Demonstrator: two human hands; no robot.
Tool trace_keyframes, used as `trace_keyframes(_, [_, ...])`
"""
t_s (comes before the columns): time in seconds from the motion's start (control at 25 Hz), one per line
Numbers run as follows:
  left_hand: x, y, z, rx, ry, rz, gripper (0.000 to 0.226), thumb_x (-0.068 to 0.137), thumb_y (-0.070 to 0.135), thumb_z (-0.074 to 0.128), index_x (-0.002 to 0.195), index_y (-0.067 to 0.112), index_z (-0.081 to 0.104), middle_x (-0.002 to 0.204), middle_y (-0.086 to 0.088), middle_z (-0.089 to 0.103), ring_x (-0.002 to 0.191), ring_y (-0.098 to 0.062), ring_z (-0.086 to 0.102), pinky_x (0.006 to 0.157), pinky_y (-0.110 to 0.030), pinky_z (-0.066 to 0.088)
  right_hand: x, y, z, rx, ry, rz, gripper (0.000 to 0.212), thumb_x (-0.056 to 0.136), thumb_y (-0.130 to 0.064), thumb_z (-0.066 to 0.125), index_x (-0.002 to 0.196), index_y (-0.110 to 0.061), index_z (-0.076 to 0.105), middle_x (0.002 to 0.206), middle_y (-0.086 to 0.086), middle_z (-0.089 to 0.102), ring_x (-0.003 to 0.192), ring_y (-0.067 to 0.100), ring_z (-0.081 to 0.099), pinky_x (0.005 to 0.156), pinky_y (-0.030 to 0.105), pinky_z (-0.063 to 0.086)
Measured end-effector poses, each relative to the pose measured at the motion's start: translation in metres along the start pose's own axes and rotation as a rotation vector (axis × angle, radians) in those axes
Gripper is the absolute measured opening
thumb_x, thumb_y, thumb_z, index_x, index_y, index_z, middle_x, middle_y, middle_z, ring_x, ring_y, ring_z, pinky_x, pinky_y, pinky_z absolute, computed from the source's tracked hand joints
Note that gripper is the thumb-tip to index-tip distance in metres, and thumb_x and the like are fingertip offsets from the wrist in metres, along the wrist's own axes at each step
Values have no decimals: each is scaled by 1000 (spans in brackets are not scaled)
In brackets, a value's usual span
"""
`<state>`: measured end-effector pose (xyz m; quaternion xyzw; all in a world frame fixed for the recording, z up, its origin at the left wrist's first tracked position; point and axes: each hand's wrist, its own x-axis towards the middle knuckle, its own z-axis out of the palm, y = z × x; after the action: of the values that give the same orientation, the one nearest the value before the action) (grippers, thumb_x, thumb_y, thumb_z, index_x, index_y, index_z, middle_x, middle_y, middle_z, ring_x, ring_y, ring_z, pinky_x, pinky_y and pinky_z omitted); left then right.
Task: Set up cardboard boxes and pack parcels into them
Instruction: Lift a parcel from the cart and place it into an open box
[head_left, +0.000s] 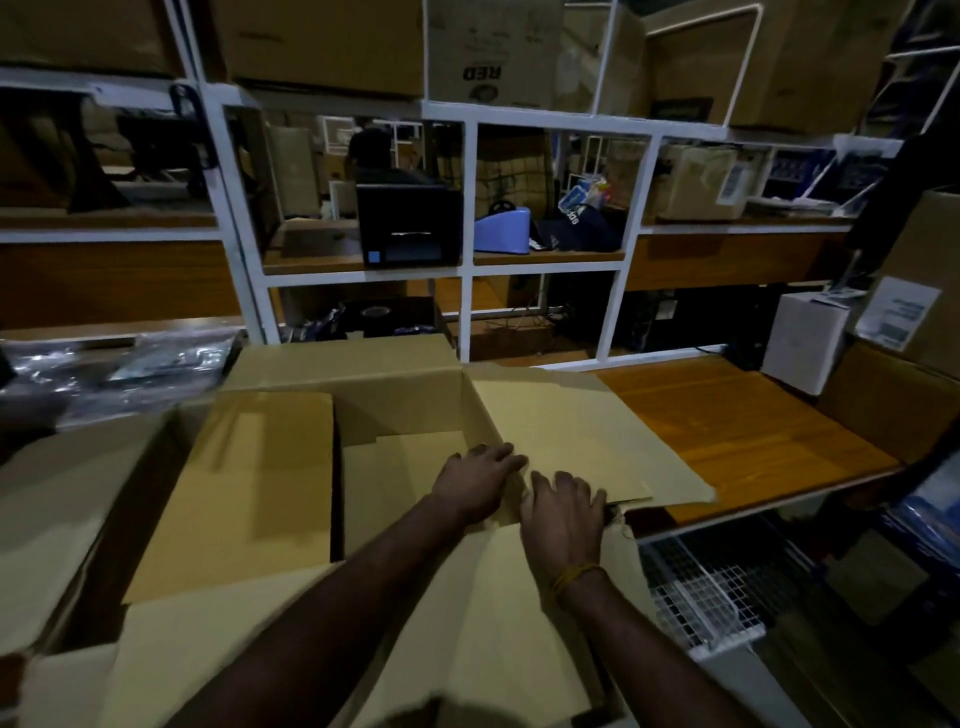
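Note:
A large open cardboard box (395, 384) stands in front of me on the wooden table (737, 426). A brown flat parcel (244, 493) lies inside it on the left. The box's right flap (582, 431) is folded outward over the table. My left hand (475, 480) rests with spread fingers on the box's right wall, where the flap begins. Just to the right, my right hand (563, 506) presses flat on the flap near the box's front right corner. The near flap (467, 623) lies under my forearms.
A white small box (802, 340) and stacked cartons (914, 322) stand at the table's right end. White shelving behind holds a black printer (408, 226) and a blue tape dispenser (504, 231). A wire basket (706, 587) sits below right. Plastic-wrapped goods (124, 369) lie at left.

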<state>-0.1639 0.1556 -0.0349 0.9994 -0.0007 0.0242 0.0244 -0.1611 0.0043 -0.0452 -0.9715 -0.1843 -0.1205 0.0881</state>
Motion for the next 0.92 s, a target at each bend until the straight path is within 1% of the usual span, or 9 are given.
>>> trace_keyframes(0.08, [-18,-2,3,51,28,-69,60,99,26,52,153,33,27,162,1,26,144,-30,32,109,-55,37,-6,-7,6,73,13,-40,38,98,-36,46,134,-27,56,134,7,57,125,28,50,110,53,29])
trace_keyframes(0.2, [-50,-5,0,64,115,-222,58,101,32,49,155,32,26,165,-3,19,150,-33,20,116,-58,26,-13,-23,13,140,19,-148,36,98,-30,47,131,-27,59,131,6,59,125,25,51,111,50,32])
trace_keyframes(0.32, [-94,-13,1,20,213,-351,50,103,35,45,152,31,34,164,-6,21,151,-32,19,118,-53,28,-23,-48,15,225,-47,-275,39,100,-30,40,136,-28,55,131,1,61,120,21,55,107,42,39])
trace_keyframes(0.4, [-128,-23,6,10,301,-410,43,102,33,46,144,29,47,157,-9,36,145,-31,32,112,-46,37,-33,-69,11,300,-83,-369,39,102,-29,38,137,-28,55,129,-1,62,114,20,59,99,38,43])
trace_keyframes(0.48, [-162,-35,12,39,389,-474,36,98,31,54,134,27,58,142,-11,51,130,-30,48,98,-43,48,-43,-92,6,345,-110,-446,40,102,-28,37,136,-28,56,128,0,63,111,21,61,95,36,44])
trace_keyframes(0.56, [-190,-49,12,103,445,-520,34,94,31,61,127,26,60,133,-10,55,119,-30,53,88,-42,51,-51,-114,3,365,-151,-489,40,100,-27,36,135,-28,57,126,0,64,111,22,62,94,36,43])
trace_keyframes(0.68, [-221,-65,7,175,460,-558,34,93,32,63,126,28,59,136,-9,52,118,-28,52,85,-41,51,-56,-145,-1,370,-268,-500,39,97,-27,37,126,-26,62,121,3,67,109,26,63,89,38,46])
trace_keyframes(0.84, [-255,-84,7,181,472,-527,34,95,34,59,129,30,56,139,-7,50,118,-27,54,85,-40,53,-50,-180,0,396,-479,-394,30,92,-25,42,103,-17,69,109,8,70,100,31,64,76,32,46])
trace_keyframes(0.92, [-270,-91,7,167,508,-468,35,93,30,65,127,27,58,136,-8,53,114,-28,58,83,-40,55,-51,-186,-1,489,-434,-316,26,92,-20,45,95,-15,70,101,9,70,94,31,65,69,29,44])
